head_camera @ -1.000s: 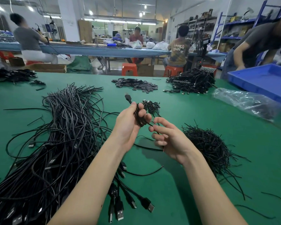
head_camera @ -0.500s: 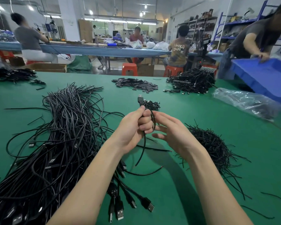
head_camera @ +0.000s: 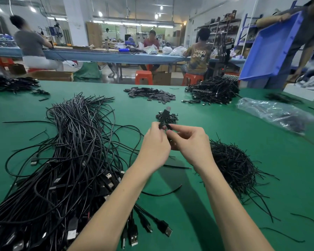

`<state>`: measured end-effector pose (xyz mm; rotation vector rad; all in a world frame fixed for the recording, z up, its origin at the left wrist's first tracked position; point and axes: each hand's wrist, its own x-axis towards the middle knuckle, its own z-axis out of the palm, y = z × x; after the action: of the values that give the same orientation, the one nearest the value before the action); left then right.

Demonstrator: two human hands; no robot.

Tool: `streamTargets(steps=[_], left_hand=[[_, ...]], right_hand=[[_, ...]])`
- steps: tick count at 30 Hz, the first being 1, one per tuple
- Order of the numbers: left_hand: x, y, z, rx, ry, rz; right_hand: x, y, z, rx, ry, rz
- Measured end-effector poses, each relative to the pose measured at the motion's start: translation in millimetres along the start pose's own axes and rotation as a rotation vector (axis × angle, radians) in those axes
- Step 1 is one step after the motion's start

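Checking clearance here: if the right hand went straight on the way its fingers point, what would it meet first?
Probably the coiled black USB cable that the right hand pinches, with the left hand just beyond it; depth between them is unclear.

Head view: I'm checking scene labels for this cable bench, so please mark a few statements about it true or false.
1. The left hand and right hand both hold the coiled cable. True.
2. The big cable pile lies right of the hands. False: it lies to their left.
3. The table is green. True.
4. The blue tray rests flat on the table. False: a person holds it up, tilted.
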<state>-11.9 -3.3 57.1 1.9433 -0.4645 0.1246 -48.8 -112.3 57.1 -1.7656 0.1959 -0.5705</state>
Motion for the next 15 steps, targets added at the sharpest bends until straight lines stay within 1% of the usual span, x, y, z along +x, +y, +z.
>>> streamTargets(steps=[2,5,6,8,10,11,13,15], left_hand=[[-2.6,-1.0,1.3,0.066,0.026,0.05],[-4.4,-0.9,0.9,0.098,-0.044,0.057],[-5.1,0.3,0.7,0.097,-0.071,0.053],[-6.0,0.3,2.4,0.116,-0.093,0.082],[-7.1,0.3,5.2,0.19,-0.1,0.134],[-8.2,0.5,6.6,0.21,-0.112,0.143],[-9.3,0.8,9.1,0.235,-0.14,0.137],[-9.1,1.0,9.6,0.259,-0.15,0.135]], right_hand=[[-0.7,-0.5,2.4,-0.065,0.01,-0.041],[1.5,-2.1,2.2,-0.141,-0.017,-0.036],[2.2,-2.5,1.3,-0.131,-0.045,-0.02],[2.4,-3.5,0.3,-0.036,-0.093,0.022],[1.7,-3.6,0.2,0.033,-0.07,0.03],[1.6,-2.8,0.4,0.024,-0.041,0.025],[1.2,-1.2,-0.5,-0.01,0.005,0.021],[1.7,1.0,-3.0,0.045,0.032,0.051]])
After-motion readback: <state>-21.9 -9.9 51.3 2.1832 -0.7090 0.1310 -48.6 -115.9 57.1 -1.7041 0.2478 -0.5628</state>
